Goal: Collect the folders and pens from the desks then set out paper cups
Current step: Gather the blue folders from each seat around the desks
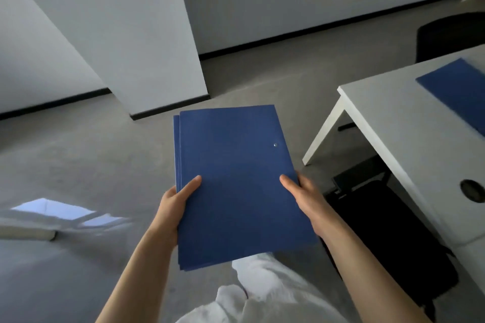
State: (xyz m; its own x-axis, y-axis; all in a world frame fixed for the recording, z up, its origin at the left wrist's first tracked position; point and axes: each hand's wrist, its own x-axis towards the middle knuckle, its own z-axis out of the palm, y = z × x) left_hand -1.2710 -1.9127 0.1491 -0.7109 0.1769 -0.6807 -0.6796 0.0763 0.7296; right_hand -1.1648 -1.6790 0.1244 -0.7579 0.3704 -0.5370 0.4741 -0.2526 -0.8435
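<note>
A stack of blue folders [236, 178] is held flat in front of me over the floor, a small metal snap showing on the top one. My left hand [174, 206] grips the stack's left edge, thumb on top. My right hand [305, 198] grips its right edge the same way. One more blue folder [459, 89] lies on the white desk [393, 123] at the right, apart from both hands. I see no pens or paper cups.
A black chair [393, 238] is tucked under the desk, and another black chair [451, 34] stands behind it. The desk has a round cable hole [472, 190]. A white pillar [147, 34] rises ahead on the left. Grey floor lies between.
</note>
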